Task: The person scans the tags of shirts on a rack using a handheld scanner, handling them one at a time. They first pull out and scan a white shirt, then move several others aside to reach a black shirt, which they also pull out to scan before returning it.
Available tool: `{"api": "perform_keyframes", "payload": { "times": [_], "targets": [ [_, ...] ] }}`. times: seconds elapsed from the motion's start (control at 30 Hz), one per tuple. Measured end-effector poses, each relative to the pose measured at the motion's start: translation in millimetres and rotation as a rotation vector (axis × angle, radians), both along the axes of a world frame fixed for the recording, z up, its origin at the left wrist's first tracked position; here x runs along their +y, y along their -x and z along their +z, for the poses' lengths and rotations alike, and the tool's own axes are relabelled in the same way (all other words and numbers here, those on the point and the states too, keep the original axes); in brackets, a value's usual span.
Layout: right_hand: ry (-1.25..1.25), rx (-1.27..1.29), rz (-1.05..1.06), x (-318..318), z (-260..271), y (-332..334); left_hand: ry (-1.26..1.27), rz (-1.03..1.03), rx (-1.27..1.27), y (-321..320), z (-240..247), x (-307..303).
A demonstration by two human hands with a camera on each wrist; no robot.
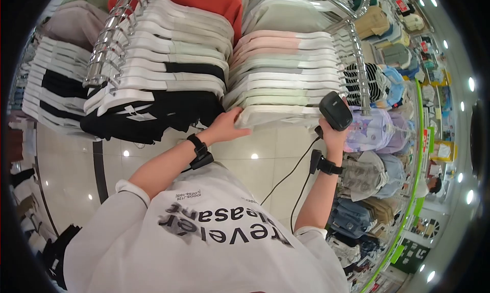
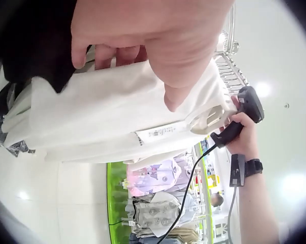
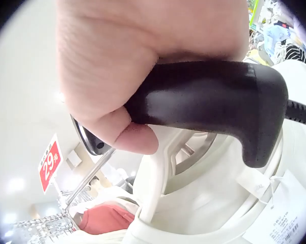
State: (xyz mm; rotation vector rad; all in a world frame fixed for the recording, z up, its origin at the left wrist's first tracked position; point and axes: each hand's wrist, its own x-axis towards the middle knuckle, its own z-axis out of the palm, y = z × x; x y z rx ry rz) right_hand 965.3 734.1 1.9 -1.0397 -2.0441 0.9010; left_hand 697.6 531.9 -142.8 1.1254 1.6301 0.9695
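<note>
My right hand [image 1: 334, 139] grips the handle of a black barcode scanner [image 1: 336, 111], its cable hanging down. The scanner's head is level with the hanger end of the front white shirt [image 1: 278, 111] on the right-hand rail. In the right wrist view the handle [image 3: 203, 96] crosses above the shirt's collar, and a paper tag [image 3: 282, 216] with a barcode hangs from the shirt. My left hand [image 1: 224, 127] holds the other side of this shirt. In the left wrist view its fingers [image 2: 104, 56] reach behind the fabric, with the thumb in front. A white tag [image 2: 163, 133] lies against the shirt.
Black T-shirts [image 1: 158, 114] on white hangers hang left of my left hand, below a chrome rail [image 1: 104, 43]. Another chrome rail [image 1: 362, 68] stands at the right. More clothes racks line the right side beside a green-edged shelf [image 1: 419, 124]. Glossy tiles [image 1: 245, 155] cover the floor.
</note>
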Motion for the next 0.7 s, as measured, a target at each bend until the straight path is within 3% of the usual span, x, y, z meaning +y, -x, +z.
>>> {"api": "perform_keyframes", "payload": {
  "times": [0.1,0.2,0.27,0.47,0.5,0.7],
  "targets": [
    [-0.083,0.024,0.011,2.0,-4.5,2.5,-0.082,0.049,-0.036,-13.4,-19.2,0.9],
    [0.013,0.024,-0.017,0.3,-6.0,0.0,-0.084,0.015,0.055,-19.7,-46.7,1.5],
    [0.011,0.029,-0.015,0.3,-6.5,-0.5,0.091,-0.045,0.165,-14.0,-62.5,-1.1],
    [-0.013,0.032,-0.019,1.0,-6.6,0.1,0.286,-0.069,0.349,20.6,-98.5,-32.2],
    [-0.042,0.006,-0.004,4.4,-8.2,-2.1,0.344,-0.146,0.401,29.6,-111.8,-38.1],
    [-0.1,0.014,0.021,9.7,-12.9,-1.8,0.499,-0.137,0.33,55.1,-122.4,-60.4]
  ]
}}
